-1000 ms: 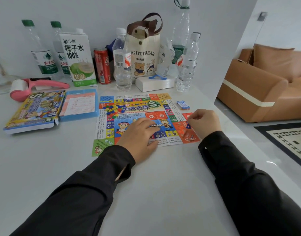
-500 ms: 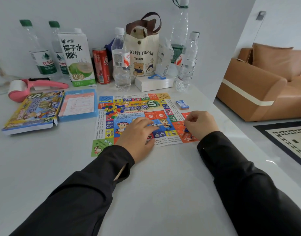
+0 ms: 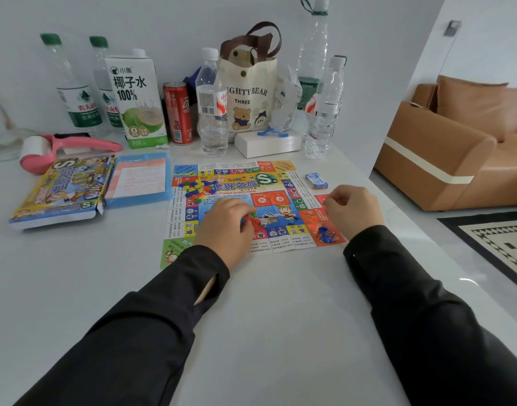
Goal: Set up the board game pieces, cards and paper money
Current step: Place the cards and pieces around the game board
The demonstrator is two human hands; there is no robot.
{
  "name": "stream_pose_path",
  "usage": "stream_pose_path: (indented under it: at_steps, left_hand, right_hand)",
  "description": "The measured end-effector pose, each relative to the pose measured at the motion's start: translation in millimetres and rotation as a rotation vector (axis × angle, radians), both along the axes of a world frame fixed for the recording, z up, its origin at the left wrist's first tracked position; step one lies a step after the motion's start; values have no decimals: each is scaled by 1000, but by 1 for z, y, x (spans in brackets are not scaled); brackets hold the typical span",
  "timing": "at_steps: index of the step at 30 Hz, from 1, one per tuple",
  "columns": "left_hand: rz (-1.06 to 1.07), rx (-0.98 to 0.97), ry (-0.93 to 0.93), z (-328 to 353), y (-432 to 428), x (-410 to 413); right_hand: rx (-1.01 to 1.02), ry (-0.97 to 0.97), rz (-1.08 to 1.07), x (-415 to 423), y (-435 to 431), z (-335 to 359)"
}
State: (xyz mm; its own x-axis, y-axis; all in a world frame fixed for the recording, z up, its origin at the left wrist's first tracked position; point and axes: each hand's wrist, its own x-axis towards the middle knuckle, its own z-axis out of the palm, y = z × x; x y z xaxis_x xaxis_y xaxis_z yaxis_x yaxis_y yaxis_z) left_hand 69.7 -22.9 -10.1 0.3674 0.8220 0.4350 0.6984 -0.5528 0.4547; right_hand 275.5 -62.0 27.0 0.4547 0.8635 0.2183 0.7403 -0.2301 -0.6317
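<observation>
Nearest me, the left hand (image 3: 225, 227) rests on the game board (image 3: 280, 247), its fingers curled round a red playing piece (image 3: 249, 220), with a white die (image 3: 263, 223) just beside them. The right hand (image 3: 352, 209) is curled at the board's orange corner; I cannot tell whether it holds anything. A blue piece (image 3: 326, 234) lies there. Farther off, a heap of coloured pieces (image 3: 194, 189) sits on the board.

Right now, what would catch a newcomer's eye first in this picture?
The bright game board in the middle of the white table stands out first. On it the left hand grips small red and green pieces, and the right hand is curled near a blue piece. Behind, a bear tote bag stands among bottles.
</observation>
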Motion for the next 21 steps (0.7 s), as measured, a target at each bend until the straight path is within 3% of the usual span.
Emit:
stream_pose_path:
  at_steps: [10, 21]
  left_hand:
    - [8, -25, 26, 1, 0, 0]
    - [0, -17, 26, 2, -2, -1]
  right_hand:
    - [-369, -190, 199, 3, -8, 11]
    - [-413, -170, 137, 7, -6, 8]
